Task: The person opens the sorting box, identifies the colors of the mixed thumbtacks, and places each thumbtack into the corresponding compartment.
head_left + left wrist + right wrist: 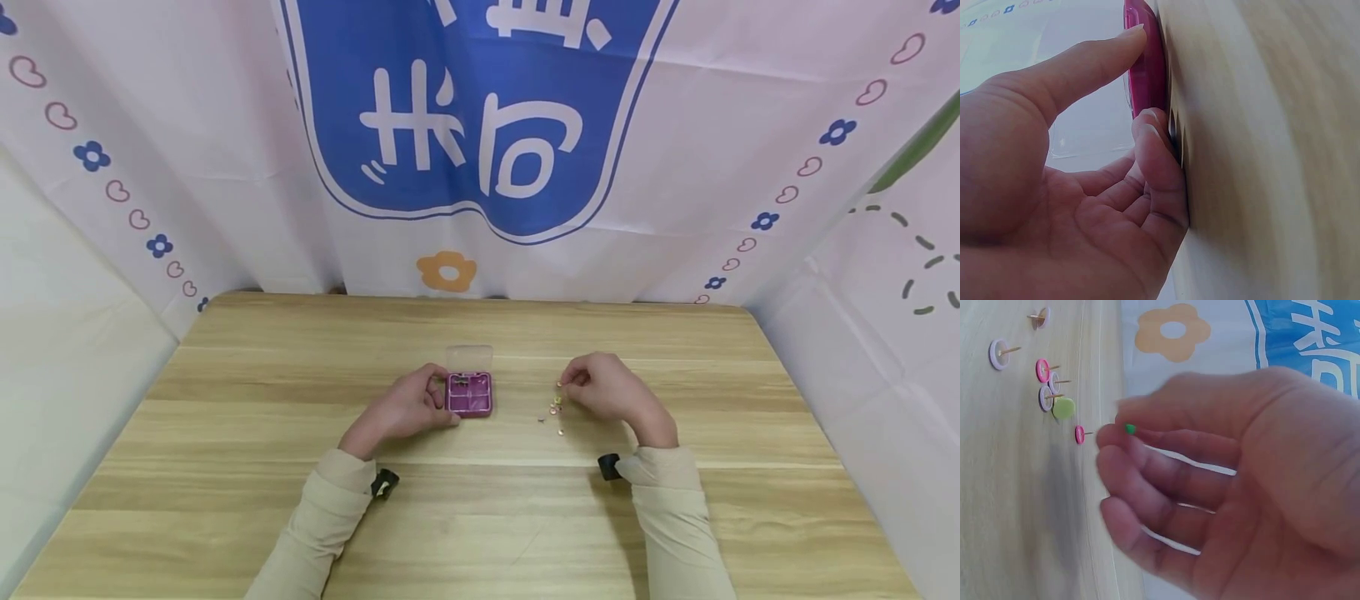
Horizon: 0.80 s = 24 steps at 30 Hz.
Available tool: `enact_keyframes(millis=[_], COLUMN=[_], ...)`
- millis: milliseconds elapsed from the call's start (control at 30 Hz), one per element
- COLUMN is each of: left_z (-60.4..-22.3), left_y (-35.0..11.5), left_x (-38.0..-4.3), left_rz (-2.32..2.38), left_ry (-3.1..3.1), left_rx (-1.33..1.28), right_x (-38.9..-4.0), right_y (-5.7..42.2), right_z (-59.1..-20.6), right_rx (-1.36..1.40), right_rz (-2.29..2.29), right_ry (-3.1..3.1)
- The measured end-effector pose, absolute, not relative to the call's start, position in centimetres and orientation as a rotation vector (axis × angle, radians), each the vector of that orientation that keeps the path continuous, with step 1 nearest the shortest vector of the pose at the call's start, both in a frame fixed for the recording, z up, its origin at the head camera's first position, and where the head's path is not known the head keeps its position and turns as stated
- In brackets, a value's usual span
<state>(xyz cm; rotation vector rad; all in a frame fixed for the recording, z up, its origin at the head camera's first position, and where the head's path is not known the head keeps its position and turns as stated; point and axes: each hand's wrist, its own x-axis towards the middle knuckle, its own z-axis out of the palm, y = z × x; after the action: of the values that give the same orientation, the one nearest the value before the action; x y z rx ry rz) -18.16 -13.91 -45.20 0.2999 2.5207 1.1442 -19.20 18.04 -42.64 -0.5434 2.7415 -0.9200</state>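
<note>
A small magenta compartment box [470,395] stands on the table with its clear lid [469,358] raised at the back. A few small pieces lie in its rear left compartment. My left hand [411,403] grips the box from the left, thumb along the front side and bent fingers [1159,156] at another side. To the right, my right hand [606,387] is just above the table, thumb and forefinger pinching a green thumbtack [1130,429], mostly hidden by the fingertips. Close by lie several thumbtacks, among them a pink one [1080,434], a light green one [1064,409] and a pale lilac one [999,355].
The wooden table [480,517] reaches back to a printed white curtain [247,167] with a blue panel. White cloth [862,358] also hangs at the sides. A black band [609,467] is on the right wrist, another [385,483] on the left.
</note>
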Motion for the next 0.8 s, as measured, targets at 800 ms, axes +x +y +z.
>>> enact_keyframes(millis=[800], left_z=[-45.1], left_y=[-13.8], left_x=[-18.2], left_rz=[1.118], left_ry=[2.545], left_rx=[0.287], right_x=[-19.6], right_y=[16.7], right_z=[-42.5], right_rx=[-0.541], right_rz=[-1.109], right_ry=[2.865])
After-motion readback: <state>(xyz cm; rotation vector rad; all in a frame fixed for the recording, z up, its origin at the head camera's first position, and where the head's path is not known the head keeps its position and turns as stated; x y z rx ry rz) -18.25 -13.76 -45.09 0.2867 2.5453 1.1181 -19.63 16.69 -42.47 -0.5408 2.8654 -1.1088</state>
